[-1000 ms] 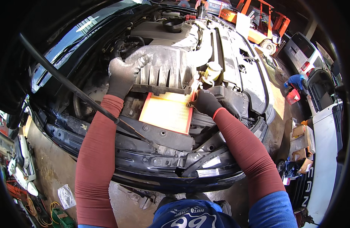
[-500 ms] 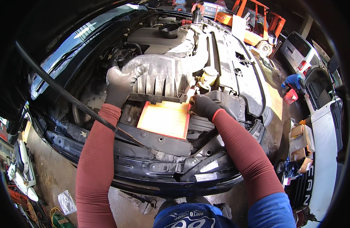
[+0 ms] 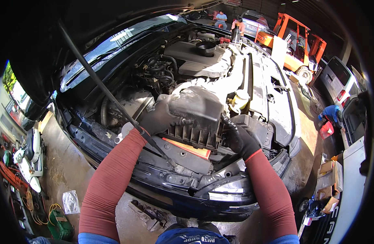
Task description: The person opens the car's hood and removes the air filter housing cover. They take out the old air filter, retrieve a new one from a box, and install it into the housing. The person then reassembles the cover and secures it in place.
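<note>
Both my hands wear dark gloves and grip a black ribbed air filter housing cover by its two sides. My left hand wraps round its left end, and my right hand has its fingers curled against the right end. The cover sits low over the air filter. Only a strip of the filter's orange edge and pale pleats shows along the cover's near side. The hidden fingertips are behind the cover.
A hood prop rod crosses in front of my left forearm. Beyond lie the engine cover with a black funnel on it, and a yellowish reservoir. An orange forklift and other people are farther off.
The cover has come toward me and down, over most of the filter, which was largely exposed. My right hand has moved from beside the filter to the cover's right side. The view has shifted.
</note>
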`<state>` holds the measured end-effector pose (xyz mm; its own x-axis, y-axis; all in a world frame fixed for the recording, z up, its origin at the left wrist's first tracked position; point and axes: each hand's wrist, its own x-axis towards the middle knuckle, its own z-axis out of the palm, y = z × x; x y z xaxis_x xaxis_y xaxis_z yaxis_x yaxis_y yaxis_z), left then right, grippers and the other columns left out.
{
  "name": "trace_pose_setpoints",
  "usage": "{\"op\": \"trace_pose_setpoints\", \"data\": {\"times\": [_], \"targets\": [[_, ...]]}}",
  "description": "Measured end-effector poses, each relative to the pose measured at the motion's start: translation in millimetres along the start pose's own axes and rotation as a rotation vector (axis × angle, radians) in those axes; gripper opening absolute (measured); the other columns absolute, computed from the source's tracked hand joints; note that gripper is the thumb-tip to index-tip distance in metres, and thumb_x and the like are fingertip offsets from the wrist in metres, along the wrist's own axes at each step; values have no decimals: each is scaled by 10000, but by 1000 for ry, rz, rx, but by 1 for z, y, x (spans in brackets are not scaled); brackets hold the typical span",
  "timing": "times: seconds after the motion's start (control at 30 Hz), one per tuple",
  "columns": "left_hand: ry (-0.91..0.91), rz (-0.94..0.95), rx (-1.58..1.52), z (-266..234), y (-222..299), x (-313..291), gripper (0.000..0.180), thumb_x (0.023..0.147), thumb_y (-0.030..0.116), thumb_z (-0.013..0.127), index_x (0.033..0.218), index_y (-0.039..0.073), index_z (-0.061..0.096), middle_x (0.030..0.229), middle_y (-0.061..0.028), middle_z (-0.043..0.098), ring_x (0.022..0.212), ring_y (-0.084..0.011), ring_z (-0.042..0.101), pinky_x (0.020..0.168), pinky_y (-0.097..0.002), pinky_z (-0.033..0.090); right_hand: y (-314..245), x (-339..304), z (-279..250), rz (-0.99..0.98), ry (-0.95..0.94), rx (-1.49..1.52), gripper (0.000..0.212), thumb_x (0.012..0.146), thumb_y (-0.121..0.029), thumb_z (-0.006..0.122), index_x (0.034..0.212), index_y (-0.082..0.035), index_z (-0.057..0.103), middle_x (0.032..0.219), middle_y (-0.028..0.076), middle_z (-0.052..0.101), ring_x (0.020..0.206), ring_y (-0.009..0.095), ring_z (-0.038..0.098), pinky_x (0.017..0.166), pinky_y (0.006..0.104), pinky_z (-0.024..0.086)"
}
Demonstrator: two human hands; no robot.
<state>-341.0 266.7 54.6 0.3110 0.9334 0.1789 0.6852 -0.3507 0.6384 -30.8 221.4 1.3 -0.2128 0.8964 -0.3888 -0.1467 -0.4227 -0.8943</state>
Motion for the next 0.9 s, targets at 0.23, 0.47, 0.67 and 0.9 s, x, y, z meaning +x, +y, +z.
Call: {"op": "trace_pose_setpoints", "data": {"times": [0.23,0.47,0.67,0.9], "targets": [[-406,63,-114,-23,8,2,650,864,315,846,1370,-21,615,1315,-219,663,1198,-276,646,1024,-392,509,15,-8,-47,-393,-104,-856,375,963,-31,636,1333,-87,607,889,27,626,813,144,574,755,353,533],[-396,24,-125,-10,-22,13,660,893,367,801,1416,16,604,1114,-176,747,1008,-225,702,901,-366,537,25,22,-60,-91,-224,-362,481,1038,-107,571,1509,-131,480,914,41,629,830,162,602,774,368,552],[-312,128,-195,-21,-29,14,477,865,297,777,1261,38,718,1068,-151,772,988,-267,725,916,-370,543,21,25,-81,-220,-219,-619,540,1027,-167,535,1528,-23,396,1278,99,640,1206,189,574,1203,433,319],[-29,294,-141,-33,-36,28,359,809,335,806,1042,63,799,1016,-187,773,951,-327,744,886,-417,568,23,29,-94,-318,-327,-611,598,1058,-430,525,1509,-48,434,1317,124,653,1226,247,591,1124,499,405]]}}
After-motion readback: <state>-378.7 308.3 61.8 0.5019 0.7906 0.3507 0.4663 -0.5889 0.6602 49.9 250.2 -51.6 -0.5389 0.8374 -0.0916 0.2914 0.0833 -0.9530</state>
